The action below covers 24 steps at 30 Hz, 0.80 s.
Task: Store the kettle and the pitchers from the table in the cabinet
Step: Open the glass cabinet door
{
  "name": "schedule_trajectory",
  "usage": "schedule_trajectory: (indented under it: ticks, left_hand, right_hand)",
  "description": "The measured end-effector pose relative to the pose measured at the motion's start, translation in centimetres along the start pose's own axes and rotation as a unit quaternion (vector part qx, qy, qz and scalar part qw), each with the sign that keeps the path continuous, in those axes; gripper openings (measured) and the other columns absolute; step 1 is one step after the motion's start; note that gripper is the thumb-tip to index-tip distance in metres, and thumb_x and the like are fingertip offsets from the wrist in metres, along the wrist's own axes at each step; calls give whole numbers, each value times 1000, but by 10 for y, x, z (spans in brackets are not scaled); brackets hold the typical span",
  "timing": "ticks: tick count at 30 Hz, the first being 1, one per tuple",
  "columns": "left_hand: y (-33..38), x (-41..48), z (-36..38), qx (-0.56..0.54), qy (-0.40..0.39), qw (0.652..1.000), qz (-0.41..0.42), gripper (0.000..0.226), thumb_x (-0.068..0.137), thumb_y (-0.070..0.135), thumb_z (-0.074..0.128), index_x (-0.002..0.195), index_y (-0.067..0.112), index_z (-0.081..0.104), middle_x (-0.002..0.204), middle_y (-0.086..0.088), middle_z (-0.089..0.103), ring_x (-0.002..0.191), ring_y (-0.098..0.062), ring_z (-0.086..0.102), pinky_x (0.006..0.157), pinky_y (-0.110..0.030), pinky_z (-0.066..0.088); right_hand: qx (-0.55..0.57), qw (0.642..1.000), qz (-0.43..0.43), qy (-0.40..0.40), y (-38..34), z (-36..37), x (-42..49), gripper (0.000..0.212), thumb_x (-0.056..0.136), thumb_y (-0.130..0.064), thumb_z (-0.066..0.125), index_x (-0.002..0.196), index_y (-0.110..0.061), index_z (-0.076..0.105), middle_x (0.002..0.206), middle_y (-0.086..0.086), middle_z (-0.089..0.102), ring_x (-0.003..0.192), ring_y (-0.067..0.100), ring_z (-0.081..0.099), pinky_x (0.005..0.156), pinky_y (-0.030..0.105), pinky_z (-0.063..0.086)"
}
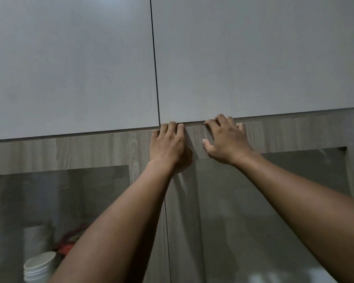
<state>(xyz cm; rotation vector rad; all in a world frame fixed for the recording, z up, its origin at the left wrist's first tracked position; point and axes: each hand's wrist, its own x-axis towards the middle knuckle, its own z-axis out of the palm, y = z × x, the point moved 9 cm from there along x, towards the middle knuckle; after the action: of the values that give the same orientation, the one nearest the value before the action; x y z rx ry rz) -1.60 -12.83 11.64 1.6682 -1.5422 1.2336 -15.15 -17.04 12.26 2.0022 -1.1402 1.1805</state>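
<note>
Two pale grey upper cabinet doors are seen from below, the left door (70,64) and the right door (258,56) lying flush and parted only by a thin dark seam. Both bare hands are raised to the lower edge of the right door near that seam. The fingertips of the left hand (169,147) and of the right hand (226,139) are hooked under the edge, so each hand is clasped on the door rim. Below, a wood-grain frame (74,152) with glazed panels is shown, behind which stacked white bowls (39,266) stand. Kettle and pitchers are not in view
</note>
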Motion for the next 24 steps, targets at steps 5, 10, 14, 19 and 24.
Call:
schedule_trajectory:
  ticks: [5,10,14,19,24]
  left_hand:
    - [4,-5,-31,-3,42,999,-16,30,86,21,63,113,7,63,113,-18,64,109,-39,59,82,-46,48]
    - [20,-34,-98,-55,116,992,-3,28,84,23,60,106,6,66,105,-20,64,100,-42,59,78,-46,43]
    - [35,-64,-164,-146,167,975,1,28,91,25,48,106,9,66,103,-18,61,97,-39,57,77,-46,44]
    - [65,-90,-233,-302,225,926,31,43,90,26,38,101,4,73,96,-19,61,76,-37,61,59,-32,40]
    - [99,-109,-293,-375,257,890,23,43,89,26,39,103,3,72,97,-18,67,72,-38,66,60,-30,39]
  right_hand:
    - [74,996,41,30,-1,-22,-15,42,89,-50,49,122,-25,52,125,3,50,123,26,44,94,46,36]
    - [153,981,69,94,0,-75,-45,36,91,-51,46,113,-24,55,120,3,53,119,26,45,94,46,43]
    - [181,970,102,123,4,-122,-76,33,94,-48,42,109,-22,55,117,4,54,117,26,47,90,44,41]
    - [201,965,116,124,16,-180,-108,30,97,-46,39,108,-23,56,117,-1,56,111,21,51,86,38,31]
    - [263,950,134,96,26,-236,-135,30,97,-48,40,100,-22,56,106,-5,54,97,19,56,87,40,47]
